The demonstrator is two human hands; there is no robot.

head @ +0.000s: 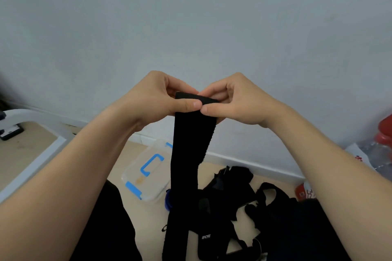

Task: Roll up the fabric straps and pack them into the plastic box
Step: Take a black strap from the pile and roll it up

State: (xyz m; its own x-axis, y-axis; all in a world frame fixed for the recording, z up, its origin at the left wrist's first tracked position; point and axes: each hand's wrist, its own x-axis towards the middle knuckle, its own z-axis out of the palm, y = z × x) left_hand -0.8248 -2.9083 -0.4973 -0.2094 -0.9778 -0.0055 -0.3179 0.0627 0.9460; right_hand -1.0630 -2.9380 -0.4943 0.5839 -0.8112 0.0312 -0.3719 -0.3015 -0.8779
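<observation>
**A:** Well, start closest in. What have the hands got?

**B:** Both are raised in front of the chest, close together, thumbs nearly tip to tip. The left hand [157, 99] pinches the top edge of a wide black fabric strap [186, 154] between thumb and curled fingers. The right hand [237, 101] pinches the same edge just beside it.

**A:** Is any of it rolled?

**B:** Only the top end looks turned over once, between the fingers. The rest hangs straight down, narrows partway, and reaches the pale floor [148, 222] between the dark-trousered legs [110, 229].

**A:** And the other straps?

**B:** A heap of black fabric straps [229, 197] lies loose on the floor to the right of the hanging one, tangled, with buckles showing and a small white logo too blurred to read.

**A:** Where's the box?

**B:** The clear plastic box [152, 184] sits on the floor just left of the hanging strap and a little farther off, near the skirting. A blue handle sits on its top and blue latches at its ends. Its far corner is hidden behind the strap, and I cannot tell what is inside.

**A:** Beyond that?

**B:** A white frame [42, 116] curves in at the far left, a red object [385, 131] stands at the far right, and a white wall [191, 17] fills everything behind.
</observation>
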